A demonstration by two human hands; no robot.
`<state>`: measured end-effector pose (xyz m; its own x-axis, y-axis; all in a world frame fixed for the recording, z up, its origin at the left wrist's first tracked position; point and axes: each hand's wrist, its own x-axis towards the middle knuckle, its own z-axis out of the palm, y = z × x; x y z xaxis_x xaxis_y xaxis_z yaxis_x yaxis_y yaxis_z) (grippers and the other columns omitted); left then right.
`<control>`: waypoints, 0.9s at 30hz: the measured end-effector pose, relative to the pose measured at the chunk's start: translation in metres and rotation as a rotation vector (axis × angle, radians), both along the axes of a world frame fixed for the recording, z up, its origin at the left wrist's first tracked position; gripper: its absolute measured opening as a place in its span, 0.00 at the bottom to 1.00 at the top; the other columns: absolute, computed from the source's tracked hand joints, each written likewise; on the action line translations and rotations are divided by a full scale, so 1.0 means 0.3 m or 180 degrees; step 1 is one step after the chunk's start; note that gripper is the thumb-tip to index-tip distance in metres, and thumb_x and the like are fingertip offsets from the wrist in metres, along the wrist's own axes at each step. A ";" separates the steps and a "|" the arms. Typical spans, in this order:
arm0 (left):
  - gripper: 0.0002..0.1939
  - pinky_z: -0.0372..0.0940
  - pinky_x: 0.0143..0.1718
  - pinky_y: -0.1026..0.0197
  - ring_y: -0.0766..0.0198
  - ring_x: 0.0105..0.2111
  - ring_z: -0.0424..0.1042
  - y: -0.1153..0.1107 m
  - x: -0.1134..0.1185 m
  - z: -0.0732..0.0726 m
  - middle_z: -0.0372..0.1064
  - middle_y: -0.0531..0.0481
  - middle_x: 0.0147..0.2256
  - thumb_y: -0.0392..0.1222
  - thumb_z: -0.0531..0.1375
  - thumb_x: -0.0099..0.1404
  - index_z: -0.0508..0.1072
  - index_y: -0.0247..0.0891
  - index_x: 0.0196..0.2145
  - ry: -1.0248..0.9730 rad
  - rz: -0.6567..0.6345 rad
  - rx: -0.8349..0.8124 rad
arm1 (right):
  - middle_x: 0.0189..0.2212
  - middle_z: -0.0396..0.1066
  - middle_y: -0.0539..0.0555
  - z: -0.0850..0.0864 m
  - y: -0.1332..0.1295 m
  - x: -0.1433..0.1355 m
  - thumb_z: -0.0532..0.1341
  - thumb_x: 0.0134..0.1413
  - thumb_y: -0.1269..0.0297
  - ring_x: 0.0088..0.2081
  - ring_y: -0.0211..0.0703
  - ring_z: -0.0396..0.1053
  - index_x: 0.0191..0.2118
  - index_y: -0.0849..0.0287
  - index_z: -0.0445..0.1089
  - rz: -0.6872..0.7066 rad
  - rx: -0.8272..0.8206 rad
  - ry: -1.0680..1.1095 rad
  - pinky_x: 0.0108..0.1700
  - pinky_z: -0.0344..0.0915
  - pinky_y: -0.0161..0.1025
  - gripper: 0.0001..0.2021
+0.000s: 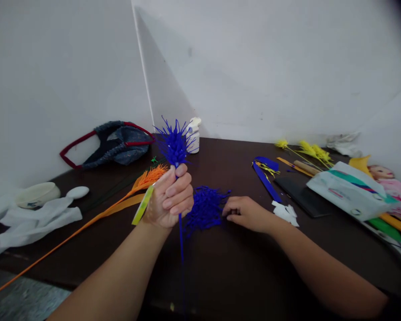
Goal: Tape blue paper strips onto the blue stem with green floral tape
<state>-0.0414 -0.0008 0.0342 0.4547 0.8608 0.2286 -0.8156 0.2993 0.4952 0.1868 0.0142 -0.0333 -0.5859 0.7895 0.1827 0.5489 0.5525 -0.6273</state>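
My left hand (173,194) is closed around the stem of a blue bristly flower stalk (176,145), held upright with its head above my fist and its thin stem hanging below. A yellow-green strip (143,206) sticks out at the left of that hand. On the dark table (217,263) lies a pile of small blue pieces (205,207). At the pile's right edge is my right hand (242,213), its fingers curled down and together; whether they hold a piece cannot be made out.
Orange stalk (120,199), denim bag (120,145) and white cloth (40,218) lie left. A white bottle (194,140) stands behind. Toward the right are a blue ribbon (266,182), black flat object (300,196), yellow stalks (316,153), white packet (350,191) and doll (396,189).
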 end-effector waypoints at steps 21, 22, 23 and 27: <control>0.06 0.52 0.14 0.73 0.78 0.12 0.45 0.023 0.063 -0.047 0.50 0.61 0.16 0.38 0.54 0.64 0.64 0.35 0.29 0.0487 0.0355 0.0062 | 0.23 0.65 0.47 0.096 -0.035 -0.061 0.62 0.45 0.68 0.26 0.36 0.60 0.30 0.57 0.69 -0.0497 -0.1376 0.3259 0.31 0.59 0.36 0.03; 0.06 0.52 0.14 0.73 0.79 0.12 0.45 0.023 0.065 -0.049 0.51 0.61 0.16 0.38 0.55 0.63 0.64 0.35 0.29 0.0503 0.0386 0.0056 | 0.23 0.64 0.47 0.111 -0.033 -0.071 0.62 0.44 0.68 0.25 0.36 0.60 0.32 0.58 0.70 -0.0389 -0.1504 0.3697 0.31 0.59 0.35 0.05; 0.07 0.52 0.14 0.73 0.79 0.12 0.45 0.023 0.066 -0.051 0.51 0.61 0.17 0.38 0.54 0.64 0.64 0.35 0.28 0.0504 0.0398 0.0069 | 0.22 0.64 0.47 0.125 -0.031 -0.083 0.63 0.44 0.69 0.25 0.35 0.59 0.34 0.59 0.71 -0.0269 -0.1624 0.3948 0.30 0.59 0.34 0.07; 0.07 0.52 0.15 0.72 0.79 0.12 0.45 0.021 0.067 -0.055 0.52 0.61 0.17 0.39 0.54 0.64 0.64 0.35 0.29 0.0522 0.0454 0.0091 | 0.25 0.63 0.48 0.161 -0.023 -0.146 0.64 0.45 0.69 0.26 0.32 0.58 0.38 0.61 0.73 -0.0029 -0.1984 0.4284 0.30 0.59 0.32 0.11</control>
